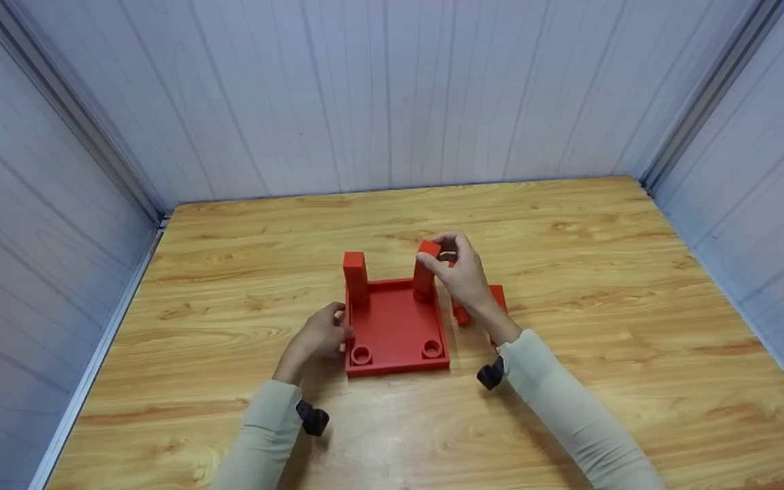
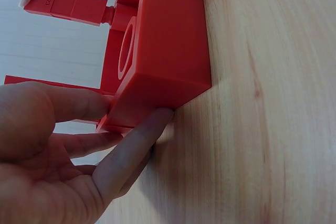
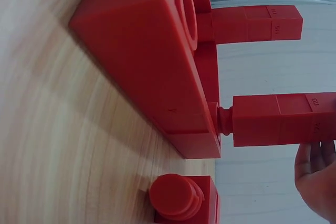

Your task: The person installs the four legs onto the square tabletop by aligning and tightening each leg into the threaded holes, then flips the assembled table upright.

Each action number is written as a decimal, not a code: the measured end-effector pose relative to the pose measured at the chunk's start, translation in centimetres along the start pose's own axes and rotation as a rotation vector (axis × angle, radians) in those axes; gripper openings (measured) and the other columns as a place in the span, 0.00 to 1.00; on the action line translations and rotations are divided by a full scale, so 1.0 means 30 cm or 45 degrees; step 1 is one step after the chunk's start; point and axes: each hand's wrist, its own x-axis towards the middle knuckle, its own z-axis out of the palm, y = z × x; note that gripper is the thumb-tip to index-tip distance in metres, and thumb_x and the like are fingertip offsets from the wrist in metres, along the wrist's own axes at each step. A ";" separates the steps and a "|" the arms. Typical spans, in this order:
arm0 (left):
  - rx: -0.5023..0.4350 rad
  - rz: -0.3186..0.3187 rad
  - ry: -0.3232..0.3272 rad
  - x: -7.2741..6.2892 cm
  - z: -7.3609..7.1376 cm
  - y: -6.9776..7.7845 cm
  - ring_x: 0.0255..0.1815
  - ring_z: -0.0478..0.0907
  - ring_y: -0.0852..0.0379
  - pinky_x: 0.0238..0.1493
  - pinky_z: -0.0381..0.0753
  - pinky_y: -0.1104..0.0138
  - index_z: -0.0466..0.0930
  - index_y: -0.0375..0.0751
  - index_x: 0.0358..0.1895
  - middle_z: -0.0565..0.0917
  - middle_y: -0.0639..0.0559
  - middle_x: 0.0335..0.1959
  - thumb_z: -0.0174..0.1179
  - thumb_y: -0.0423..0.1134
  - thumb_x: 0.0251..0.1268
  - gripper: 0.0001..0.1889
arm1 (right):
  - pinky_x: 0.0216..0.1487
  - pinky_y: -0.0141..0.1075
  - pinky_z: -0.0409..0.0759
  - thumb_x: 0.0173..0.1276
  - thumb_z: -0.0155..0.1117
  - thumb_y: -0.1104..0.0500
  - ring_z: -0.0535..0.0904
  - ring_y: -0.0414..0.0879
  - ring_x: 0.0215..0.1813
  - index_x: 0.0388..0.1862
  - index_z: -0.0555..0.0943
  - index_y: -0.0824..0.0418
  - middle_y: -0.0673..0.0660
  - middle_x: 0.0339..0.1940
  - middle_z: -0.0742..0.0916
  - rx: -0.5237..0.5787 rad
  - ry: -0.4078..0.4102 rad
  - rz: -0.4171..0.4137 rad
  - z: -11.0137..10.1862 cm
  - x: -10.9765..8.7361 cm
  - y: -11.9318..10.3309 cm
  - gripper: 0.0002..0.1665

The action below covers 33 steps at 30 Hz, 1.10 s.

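A red square base (image 1: 395,323) with a raised rim lies on the table, round sockets in its corners. My left hand (image 1: 322,332) grips its left side, thumb at the rim and fingers against the outer wall. One red square leg (image 1: 356,279) stands upright in the far left socket. At the far right corner, my right hand (image 1: 463,272) pinches the upper end of another red leg (image 1: 425,275), which leans slightly. Some of that leg's threaded end (image 3: 226,120) shows above its socket in the right wrist view. Both near sockets, including the near right socket (image 1: 432,342), hold no leg.
Right of the base, partly under my right hand and forearm, lie two more red pieces: one loose piece (image 1: 461,314) and another (image 1: 497,294). A round threaded end (image 3: 176,195) shows in the right wrist view. Pale panel walls (image 1: 392,95) enclose the wooden table (image 1: 603,292).
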 end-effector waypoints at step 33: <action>0.047 0.023 -0.002 -0.003 -0.003 -0.002 0.38 0.76 0.53 0.31 0.79 0.63 0.63 0.34 0.68 0.78 0.39 0.47 0.53 0.30 0.65 0.27 | 0.52 0.31 0.76 0.69 0.59 0.63 0.76 0.43 0.52 0.59 0.70 0.73 0.57 0.53 0.78 0.345 -0.156 0.089 -0.026 0.037 0.106 0.22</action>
